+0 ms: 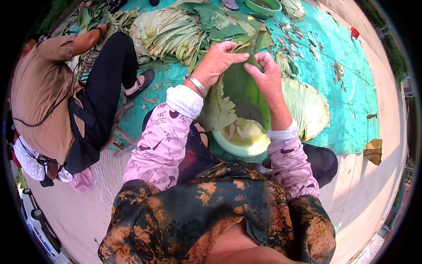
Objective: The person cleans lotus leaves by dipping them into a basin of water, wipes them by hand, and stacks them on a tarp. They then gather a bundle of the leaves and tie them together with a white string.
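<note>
Up in front of me, my left hand (218, 63) pinches the edge of a large green leaf (247, 93) between thumb and fingers. Close beside it, my right hand (267, 75) grips the same leaf with thumb and bent fingers. The leaf hangs down from both hands, with a torn, paler edge at the left. Beneath it stands a pale basin (241, 152) with yellowish liquid, partly hidden by the leaf. To the right of my right wrist lies a broad pale-green leaf (306, 109) on the tarp.
A teal tarp (347, 119) covers the ground, with dry scraps on it. Layered pale leaves (167, 33) lie at the back left. A person (48, 92) sits on my left, reaching among leaves. A green basin (265, 6) stands at the far edge.
</note>
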The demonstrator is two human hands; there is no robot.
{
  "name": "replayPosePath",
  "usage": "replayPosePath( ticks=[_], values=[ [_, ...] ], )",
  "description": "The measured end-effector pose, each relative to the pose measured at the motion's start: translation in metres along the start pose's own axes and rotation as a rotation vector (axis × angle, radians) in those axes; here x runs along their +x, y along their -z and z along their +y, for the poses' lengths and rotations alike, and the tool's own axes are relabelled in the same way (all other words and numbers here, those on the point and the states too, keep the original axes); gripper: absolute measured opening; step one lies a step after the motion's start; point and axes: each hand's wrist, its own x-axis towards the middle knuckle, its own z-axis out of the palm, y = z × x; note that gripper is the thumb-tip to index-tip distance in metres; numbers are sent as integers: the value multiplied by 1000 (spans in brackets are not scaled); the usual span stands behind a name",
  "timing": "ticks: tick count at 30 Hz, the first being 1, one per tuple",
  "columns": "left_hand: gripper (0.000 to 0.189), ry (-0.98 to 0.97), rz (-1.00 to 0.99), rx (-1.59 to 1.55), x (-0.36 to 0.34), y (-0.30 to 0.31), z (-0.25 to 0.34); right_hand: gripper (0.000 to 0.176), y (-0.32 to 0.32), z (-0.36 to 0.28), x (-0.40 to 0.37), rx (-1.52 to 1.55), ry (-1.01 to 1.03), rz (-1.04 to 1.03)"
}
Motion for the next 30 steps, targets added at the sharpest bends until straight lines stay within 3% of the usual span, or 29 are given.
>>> replayPosePath(
  ticks=[2,5,11,16,24,26,28,30],
  values=[
    [36,-3,-52,32,-3,0,3,24,-6,-6,-3,-19,91,-5],
    [37,22,-130,8,-4,0,5,26,1,-27,-7,48,-109,-142],
    [38,27,-189,-10,0,5,2,24,10,-20,-8,437,-144,-97],
    [34,25,-189,22,1,9,0,25,22,-18,-12,441,-145,-66],
    [29,97,-86,106,6,18,-12,26,46,-2,-17,404,-250,3],
    [44,-33,87,274,6,23,-9,23,56,-2,-17,381,-203,72],
    [19,-112,26,133,15,39,-9,24,66,-6,-16,374,-136,139],
    [11,-187,172,58,8,36,3,25,75,-4,-16,314,-34,162]
  ],
)
